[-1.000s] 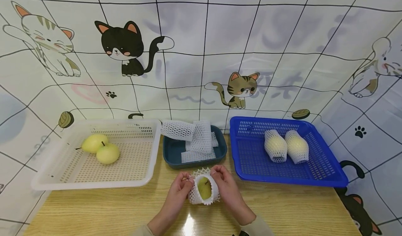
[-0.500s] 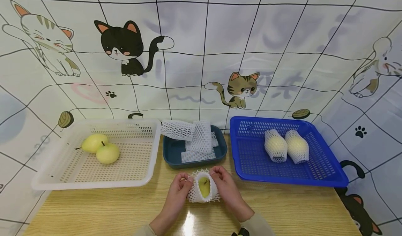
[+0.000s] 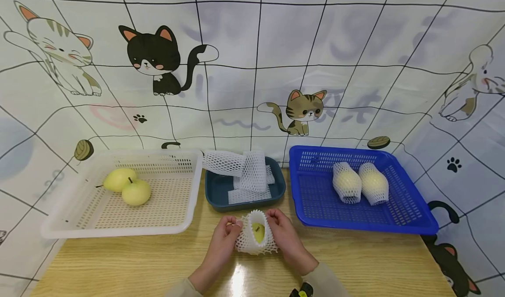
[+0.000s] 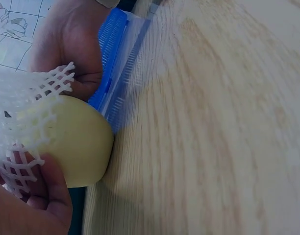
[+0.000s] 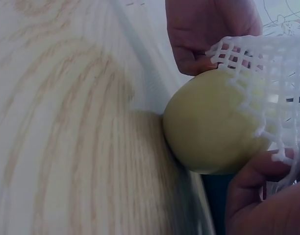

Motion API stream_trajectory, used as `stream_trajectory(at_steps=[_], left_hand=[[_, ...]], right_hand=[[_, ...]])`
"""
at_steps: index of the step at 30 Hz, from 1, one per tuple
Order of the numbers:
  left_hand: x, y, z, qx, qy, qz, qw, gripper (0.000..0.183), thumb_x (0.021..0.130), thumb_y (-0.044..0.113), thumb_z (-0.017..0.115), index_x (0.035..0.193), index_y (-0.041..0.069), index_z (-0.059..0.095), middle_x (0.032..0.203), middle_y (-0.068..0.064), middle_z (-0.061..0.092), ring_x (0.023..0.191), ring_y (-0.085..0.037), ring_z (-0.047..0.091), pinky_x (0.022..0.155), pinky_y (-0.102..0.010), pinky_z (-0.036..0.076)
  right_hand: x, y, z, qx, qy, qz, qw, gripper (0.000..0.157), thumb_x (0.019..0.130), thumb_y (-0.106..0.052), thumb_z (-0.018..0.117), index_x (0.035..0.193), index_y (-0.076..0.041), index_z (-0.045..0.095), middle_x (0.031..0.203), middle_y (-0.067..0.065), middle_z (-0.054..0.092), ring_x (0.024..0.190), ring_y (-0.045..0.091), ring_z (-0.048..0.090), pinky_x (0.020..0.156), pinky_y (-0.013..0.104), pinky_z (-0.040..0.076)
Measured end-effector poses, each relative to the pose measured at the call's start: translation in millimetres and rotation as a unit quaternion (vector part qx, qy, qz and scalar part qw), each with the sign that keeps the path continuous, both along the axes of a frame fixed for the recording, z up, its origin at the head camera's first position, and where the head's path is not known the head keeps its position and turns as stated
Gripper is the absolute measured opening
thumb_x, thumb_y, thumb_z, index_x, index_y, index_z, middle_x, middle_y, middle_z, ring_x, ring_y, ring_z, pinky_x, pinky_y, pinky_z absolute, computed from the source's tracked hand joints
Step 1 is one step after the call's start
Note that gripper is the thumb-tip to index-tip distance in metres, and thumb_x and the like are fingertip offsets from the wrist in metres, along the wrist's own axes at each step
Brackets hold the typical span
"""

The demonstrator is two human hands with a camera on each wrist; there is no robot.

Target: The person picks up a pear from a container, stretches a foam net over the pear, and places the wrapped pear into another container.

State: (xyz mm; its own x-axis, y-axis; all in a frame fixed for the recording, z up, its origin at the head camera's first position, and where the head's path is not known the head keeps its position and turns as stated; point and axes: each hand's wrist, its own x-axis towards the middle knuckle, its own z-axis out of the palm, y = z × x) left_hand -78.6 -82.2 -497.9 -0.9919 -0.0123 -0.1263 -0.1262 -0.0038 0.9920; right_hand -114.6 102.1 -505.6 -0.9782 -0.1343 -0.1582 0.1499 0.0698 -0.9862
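A yellow-green pear [image 3: 258, 232] sits partly inside a white foam net sleeve [image 3: 245, 241] at the table's front middle. Its stem shows through the sleeve's mouth in the head view. My left hand [image 3: 225, 242] pinches the net's left side between thumb and fingers. On the opposite side, my right hand [image 3: 288, 240] pinches the net near its rim. Both wrist views show the bare rounded end of the pear [image 4: 88, 142] sticking out of the sleeve, close to the wooden table [image 5: 76, 137]. Some fingertips are hidden behind the mesh.
Two unwrapped pears [image 3: 136, 193] lie in a white basket [image 3: 118, 234] at left. A dark teal tray [image 3: 215, 196] behind the hands holds several flat foam nets [image 3: 254, 174]. At right, a blue basket [image 3: 315, 213] holds two net-covered pears [image 3: 347, 183].
The net's rim has risen around the pear and its mouth has shifted slightly right, with less of the pear showing in it. Both hands keep their hold.
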Motion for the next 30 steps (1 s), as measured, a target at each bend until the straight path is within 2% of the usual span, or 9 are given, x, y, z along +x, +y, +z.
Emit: stream_trajectory(at_steps=[9,19,24,27,30], left_hand=[[-1.3,-5,-2.6,-0.035,-0.002,-0.024,0.9991,0.019,0.107,0.016,0.055,0.112,-0.002,0.049,0.077,-0.002,0.055,0.072,-0.013,0.052,0.064,-0.023,0.042],[-1.1,-9,-8.2,-0.067,0.009,-0.039,0.9969,0.018,0.106,0.014,0.057,0.109,-0.002,0.050,0.073,0.001,0.044,0.064,-0.008,0.042,0.060,-0.021,0.035],[-1.1,-10,-10.6,-0.049,0.002,-0.051,0.9975,0.017,0.107,0.013,0.055,0.109,-0.002,0.048,0.072,0.000,0.046,0.061,-0.008,0.043,0.056,-0.020,0.036],[-1.0,-9,-11.9,-0.031,-0.008,-0.056,0.9979,0.017,0.108,0.013,0.053,0.110,-0.003,0.047,0.074,0.000,0.048,0.062,-0.010,0.048,0.053,-0.020,0.040],[-1.8,-9,-14.0,-0.031,-0.014,-0.056,0.9978,0.017,0.109,0.013,0.052,0.110,-0.003,0.047,0.077,0.000,0.050,0.065,-0.012,0.052,0.052,-0.022,0.046]], right_hand=[[-3.2,2,-6.4,0.017,-0.004,0.011,1.000,0.021,0.110,-0.014,0.048,0.116,0.005,0.055,0.096,0.006,0.059,0.085,0.017,0.056,0.072,0.027,0.048],[-2.7,4,-9.3,0.026,0.001,0.027,0.999,0.018,0.109,-0.008,0.048,0.115,0.007,0.056,0.097,0.008,0.061,0.085,0.016,0.057,0.074,0.027,0.049],[-4.8,8,-11.0,0.031,0.005,0.040,0.999,0.018,0.108,-0.008,0.048,0.113,0.007,0.056,0.094,0.007,0.062,0.083,0.016,0.057,0.073,0.027,0.048],[-6.5,10,-12.6,0.046,0.004,0.054,0.997,0.018,0.108,-0.008,0.048,0.113,0.008,0.057,0.090,0.006,0.061,0.080,0.015,0.056,0.071,0.027,0.047],[-7.6,12,-14.1,0.058,0.000,0.065,0.996,0.018,0.107,-0.008,0.049,0.113,0.008,0.058,0.088,0.005,0.062,0.079,0.015,0.057,0.071,0.028,0.047]])
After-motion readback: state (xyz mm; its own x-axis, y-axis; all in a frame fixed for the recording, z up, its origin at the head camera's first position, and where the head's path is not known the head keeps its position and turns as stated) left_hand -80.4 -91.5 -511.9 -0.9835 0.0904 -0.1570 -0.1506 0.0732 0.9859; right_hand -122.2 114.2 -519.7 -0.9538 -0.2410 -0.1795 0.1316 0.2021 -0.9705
